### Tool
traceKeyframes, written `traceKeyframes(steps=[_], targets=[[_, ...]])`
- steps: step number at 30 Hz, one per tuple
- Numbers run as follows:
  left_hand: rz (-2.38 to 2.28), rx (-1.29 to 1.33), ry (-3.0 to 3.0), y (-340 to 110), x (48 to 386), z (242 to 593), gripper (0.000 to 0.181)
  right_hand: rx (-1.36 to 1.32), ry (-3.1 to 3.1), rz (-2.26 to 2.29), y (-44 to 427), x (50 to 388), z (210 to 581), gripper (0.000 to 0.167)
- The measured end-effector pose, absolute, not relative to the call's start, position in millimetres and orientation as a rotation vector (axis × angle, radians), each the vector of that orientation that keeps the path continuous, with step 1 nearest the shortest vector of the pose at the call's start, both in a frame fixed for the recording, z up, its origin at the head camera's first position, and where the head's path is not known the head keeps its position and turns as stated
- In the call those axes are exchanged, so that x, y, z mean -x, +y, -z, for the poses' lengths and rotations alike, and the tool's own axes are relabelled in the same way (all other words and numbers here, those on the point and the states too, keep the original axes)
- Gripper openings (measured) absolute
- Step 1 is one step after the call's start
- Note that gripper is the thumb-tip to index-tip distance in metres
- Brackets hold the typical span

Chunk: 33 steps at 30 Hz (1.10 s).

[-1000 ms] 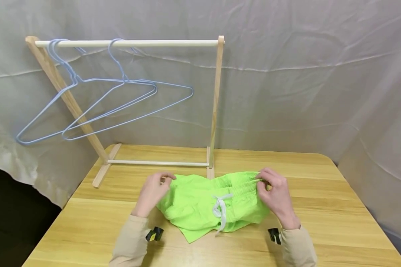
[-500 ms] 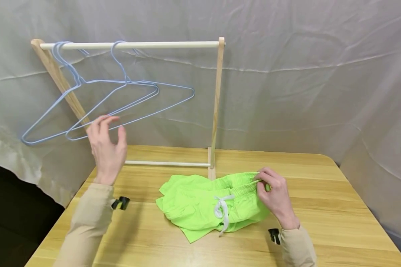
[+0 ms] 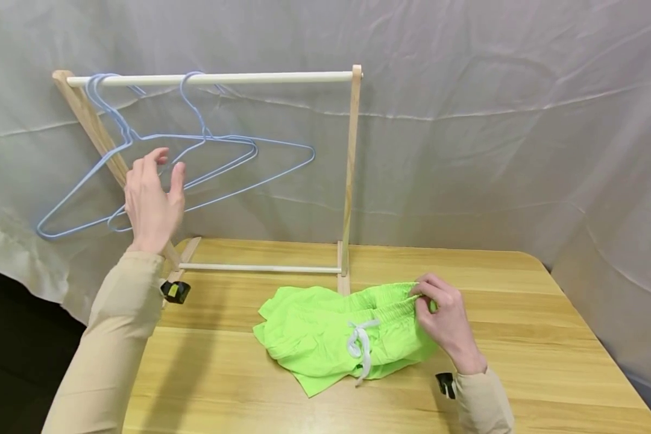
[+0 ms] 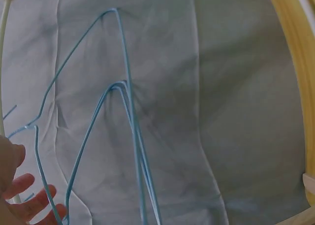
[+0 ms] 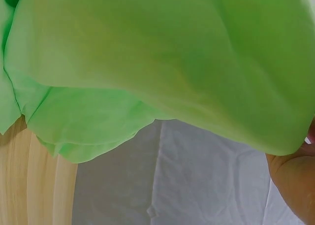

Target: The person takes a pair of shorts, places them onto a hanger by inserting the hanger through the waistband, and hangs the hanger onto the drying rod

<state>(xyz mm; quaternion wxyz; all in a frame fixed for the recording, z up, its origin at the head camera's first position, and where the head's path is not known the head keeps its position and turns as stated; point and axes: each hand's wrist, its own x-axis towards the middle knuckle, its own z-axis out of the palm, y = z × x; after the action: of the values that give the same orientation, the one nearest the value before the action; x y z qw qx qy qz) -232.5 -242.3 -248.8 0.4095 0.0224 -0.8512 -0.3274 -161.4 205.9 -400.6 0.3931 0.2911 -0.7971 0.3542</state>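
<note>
Raised at the left, my left hand (image 3: 153,202) has its fingers spread from the thumb and holds nothing. It overlaps the blue wire hangers (image 3: 246,187) in the head view; the left wrist view shows its fingers (image 4: 37,203) beside a hanger wire (image 4: 44,178), contact unclear. My right hand (image 3: 447,322) pinches the right end of the waistband of bright green shorts (image 3: 314,337), which lie on the table with a white drawstring bow (image 3: 360,346) at the front. In the right wrist view, green cloth (image 5: 147,48) covers most of the picture.
The hangers hang from the white top rod (image 3: 282,78) of a wooden rack, two hooks close together at the left and one farther right. The rack's right post (image 3: 351,175) stands behind the shorts. Grey cloth (image 3: 493,150) hangs behind the wooden table (image 3: 521,337).
My left hand has let go of the left end of the waistband and moved up and left to the hangers. The right hand still pinches the shorts in the same place.
</note>
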Motion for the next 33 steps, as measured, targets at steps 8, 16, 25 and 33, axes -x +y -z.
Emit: traceKeyframes(steps=[8, 16, 25, 33], targets=[[0.829, -0.074, -2.323, -251, 245, 231, 0.046, -0.737, -2.052, -0.905, 205, 162, 402, 0.033], [0.827, -0.169, -2.373, -255, 250, 226, 0.049, -0.733, -2.062, -0.905, 201, 163, 402, 0.034], [0.863, -0.176, -2.297, -256, 254, 223, 0.034, -0.729, -2.063, -0.906, 200, 164, 403, 0.034], [0.884, -0.196, -2.258, -255, 256, 218, 0.036, -0.724, -2.085, -0.909, 200, 165, 404, 0.034]])
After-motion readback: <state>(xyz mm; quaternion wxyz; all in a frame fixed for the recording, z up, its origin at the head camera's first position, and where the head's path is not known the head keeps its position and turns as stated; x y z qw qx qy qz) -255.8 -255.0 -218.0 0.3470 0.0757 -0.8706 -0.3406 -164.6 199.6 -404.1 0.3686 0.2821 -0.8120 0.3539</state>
